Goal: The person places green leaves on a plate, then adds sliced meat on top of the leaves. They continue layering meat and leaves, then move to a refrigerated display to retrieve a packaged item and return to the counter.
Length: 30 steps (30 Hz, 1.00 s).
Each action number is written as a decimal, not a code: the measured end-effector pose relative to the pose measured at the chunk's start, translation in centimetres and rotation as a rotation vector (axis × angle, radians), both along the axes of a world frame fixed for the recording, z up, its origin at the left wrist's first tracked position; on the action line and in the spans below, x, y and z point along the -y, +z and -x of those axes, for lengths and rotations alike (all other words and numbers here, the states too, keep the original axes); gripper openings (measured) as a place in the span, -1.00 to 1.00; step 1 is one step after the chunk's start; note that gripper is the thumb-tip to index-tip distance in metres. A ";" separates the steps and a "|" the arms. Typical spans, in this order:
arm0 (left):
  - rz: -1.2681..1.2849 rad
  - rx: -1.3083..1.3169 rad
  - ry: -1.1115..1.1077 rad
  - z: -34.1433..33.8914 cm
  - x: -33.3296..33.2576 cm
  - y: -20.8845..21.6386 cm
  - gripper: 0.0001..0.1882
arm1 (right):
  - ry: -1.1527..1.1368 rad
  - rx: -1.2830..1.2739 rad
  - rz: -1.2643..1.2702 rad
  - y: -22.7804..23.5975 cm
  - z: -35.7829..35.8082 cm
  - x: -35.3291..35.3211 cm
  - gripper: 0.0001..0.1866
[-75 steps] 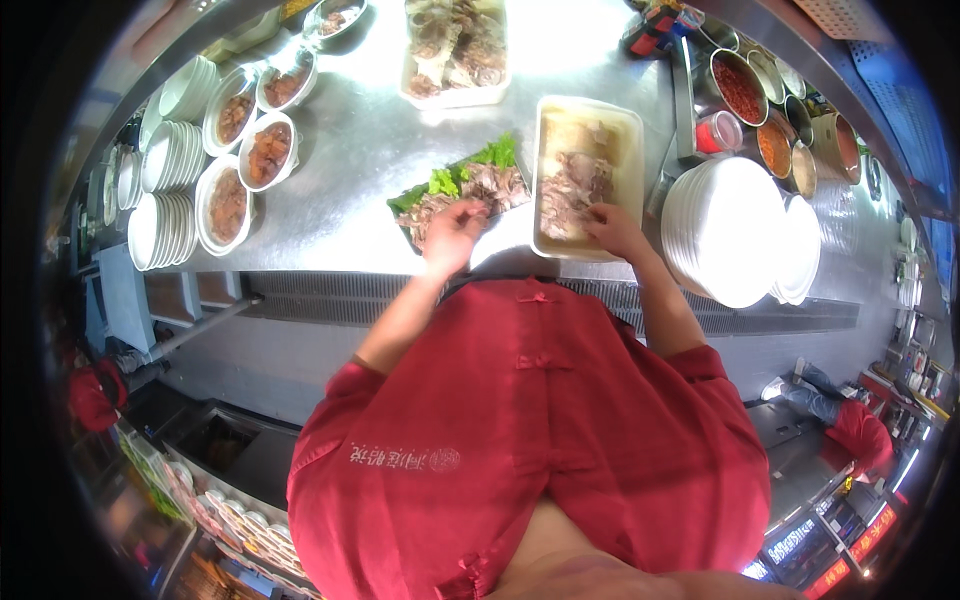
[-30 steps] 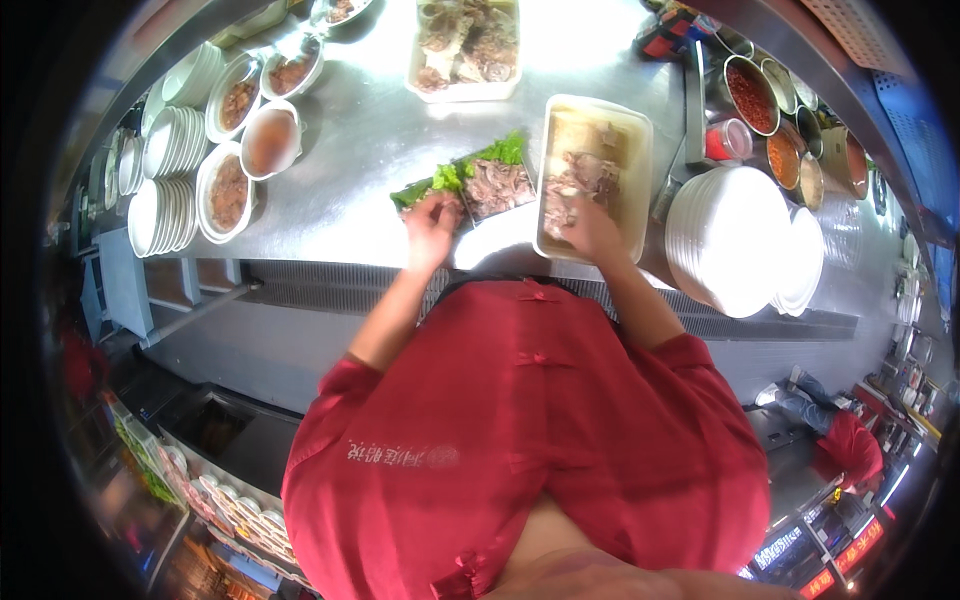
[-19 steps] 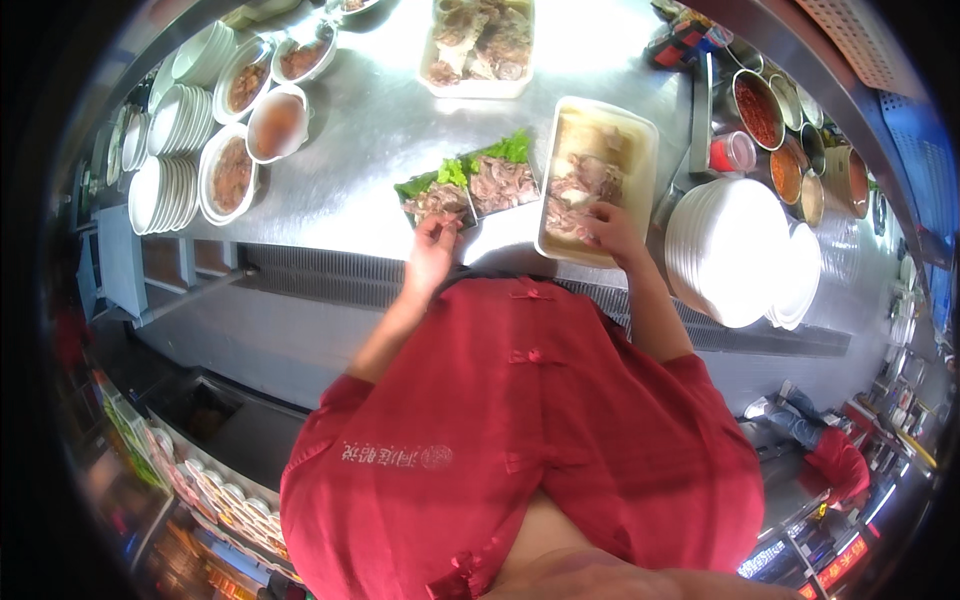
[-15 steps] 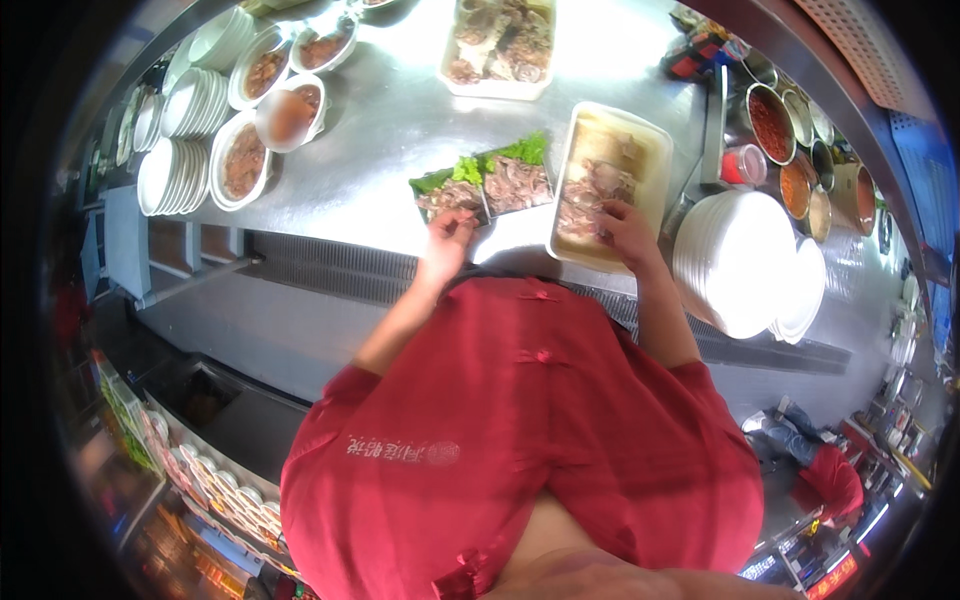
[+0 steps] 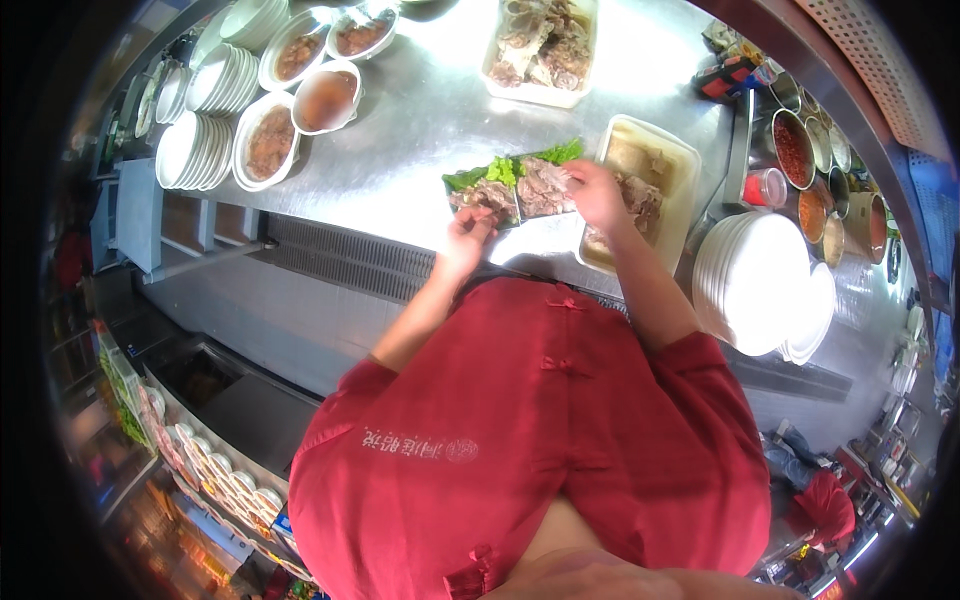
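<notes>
Lying right under the person's fingers, the sliced meat [image 5: 545, 190] sits in two heaps on a dark tray [image 5: 516, 207] near the front of the counter. Its long axis runs left to right, slanted a little so the right end is farther from the body. Each heap has its own nearer hand: the right hand [image 5: 597, 190] reaches over from the right, fingertips touching the right heap, which lies just to its left; the left hand [image 5: 470, 232] is at the near edge of the left heap. Both hands have bent fingers drawn in toward the thumb, but I can't tell from here whether either one is pinching a slice.

The meat looks soft, moist and ragged, pinkish brown, in thin folded pieces. Frilly green lettuce [image 5: 505, 170] shows behind it, crisp and crinkled. Just right of the tray, partly behind the right forearm, stands a pale rectangular tub [image 5: 680, 190] with rounded corners and more meat inside. Farther out on the brushed steel counter [image 5: 400, 150] I see smooth, round white plates [image 5: 750, 285] in a thick stack.
</notes>
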<state>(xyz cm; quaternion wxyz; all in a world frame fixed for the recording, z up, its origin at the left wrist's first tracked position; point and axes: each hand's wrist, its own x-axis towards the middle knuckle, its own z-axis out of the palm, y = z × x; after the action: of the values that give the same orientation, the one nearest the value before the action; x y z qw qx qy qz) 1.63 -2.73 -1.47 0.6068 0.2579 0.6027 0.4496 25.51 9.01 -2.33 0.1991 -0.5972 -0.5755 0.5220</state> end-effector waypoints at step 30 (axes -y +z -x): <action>-0.201 -0.544 0.074 6.7 0.7 -0.7 -0.72 | 0.149 0.289 -0.178 -5.1 -12.9 5.7 -0.63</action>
<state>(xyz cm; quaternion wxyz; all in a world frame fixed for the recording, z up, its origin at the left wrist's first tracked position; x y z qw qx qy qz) -5.08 -3.39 -2.13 0.3776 0.4057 0.7046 0.4431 38.36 3.36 -7.45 0.1271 -0.6019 -0.6845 0.3912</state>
